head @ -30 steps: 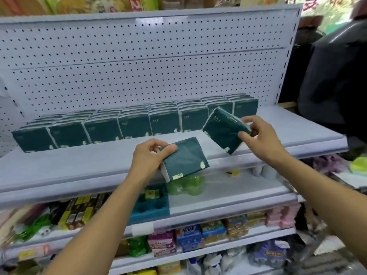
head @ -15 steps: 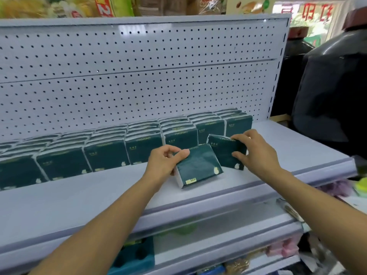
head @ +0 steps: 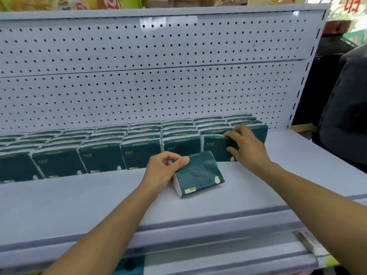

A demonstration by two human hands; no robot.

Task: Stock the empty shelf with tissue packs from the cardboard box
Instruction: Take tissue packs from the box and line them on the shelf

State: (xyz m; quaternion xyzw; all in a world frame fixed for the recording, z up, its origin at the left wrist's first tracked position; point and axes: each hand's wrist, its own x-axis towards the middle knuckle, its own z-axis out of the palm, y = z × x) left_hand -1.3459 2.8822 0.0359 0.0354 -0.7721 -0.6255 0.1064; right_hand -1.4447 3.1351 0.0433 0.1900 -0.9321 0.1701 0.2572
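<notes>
— What is the shelf (head: 79,199) made of?
— Painted metal by the look of it, pale grey, smooth and matt, with a faint sheen along the front lip. The pegboard back panel (head: 139,56) has the same flat painted finish, punched with small round holes.
— And the tissue packs (head: 99,157)?
— Thin plastic film, dark green, slightly glossy, with gilt lettering. The tilted pack (head: 198,173) shows fine creases in its wrap and a soft white paper edge on its left side.
— The strip under the shelf edge?
— Blurred; possibly clear glossy plastic.
</notes>
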